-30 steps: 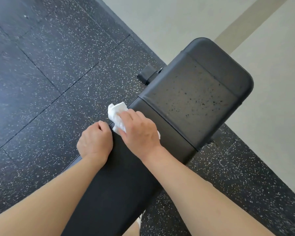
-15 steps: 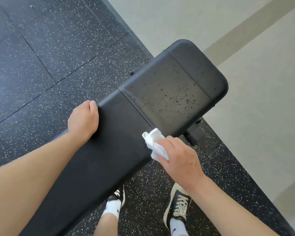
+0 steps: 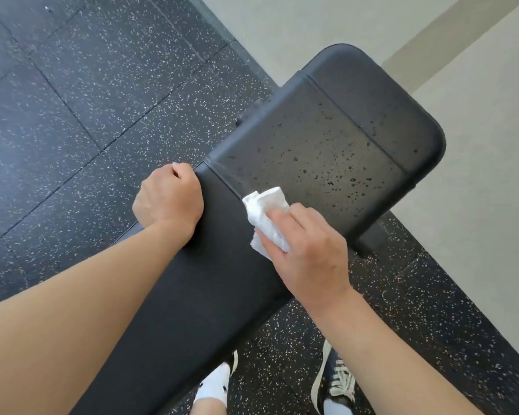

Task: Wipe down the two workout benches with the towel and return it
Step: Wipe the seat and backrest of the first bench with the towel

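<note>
Black rubber flooring [image 3: 72,121] flecked with white covers most of the ground, its tile seams running diagonally, and it ends at a pale smooth floor [image 3: 477,220] toward the upper right. Across the middle lies a black padded workout bench [image 3: 210,295], running from lower left to upper right. Its far section, the wider pad [image 3: 327,139], is dotted with dark droplets, and a seam separates it from the long near pad. Below the bench, two feet stand on the rubber: a dark sneaker with pale laces [image 3: 339,381] and, to its left, a white sock [image 3: 213,384] with the shoe mostly hidden.

Half a second ago the towel sat at the bench's right edge, just off the pad, with the right hand out over the floor. Now the hand has come back onto the bench top and the towel sits at the seam, touching the droplet-covered section. The left hand has stayed on the left edge of the bench, close to the seam.

That left hand [image 3: 168,199] is clenched into a fist, its fingers folded over the bench's edge; whether they grip the underside cannot be told. The right hand [image 3: 309,253] presses the bunched white towel [image 3: 264,217] down onto the pad, its fingers [image 3: 282,217] lying fairly straight over the cloth while the thumb side pinches the lower fold.
</note>
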